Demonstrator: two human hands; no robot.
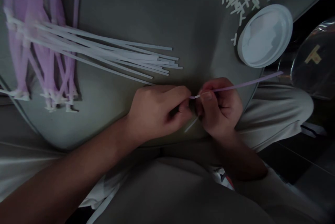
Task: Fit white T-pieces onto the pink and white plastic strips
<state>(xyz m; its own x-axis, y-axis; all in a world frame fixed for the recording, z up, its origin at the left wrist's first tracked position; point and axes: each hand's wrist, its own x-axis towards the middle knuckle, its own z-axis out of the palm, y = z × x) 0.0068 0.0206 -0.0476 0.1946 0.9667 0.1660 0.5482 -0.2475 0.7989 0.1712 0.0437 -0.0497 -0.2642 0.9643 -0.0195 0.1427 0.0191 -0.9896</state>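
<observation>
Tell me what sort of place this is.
Probably a home craft spot: a round grey tray on the person's lap, loose white strips, and a purple strip between the left hand and right hand.

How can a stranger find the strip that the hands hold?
On the round grey tray, look at the near edge, where the left hand and right hand meet. The purple strip runs rightward from them, below the white lid. It alone is held; the white strips lie bundled on the tray.

A round grey surface (125, 14) fills most of the view, dimly lit and faintly glossy. Off its right edge lies dark floor (309, 161) — pale seams cross it.
</observation>
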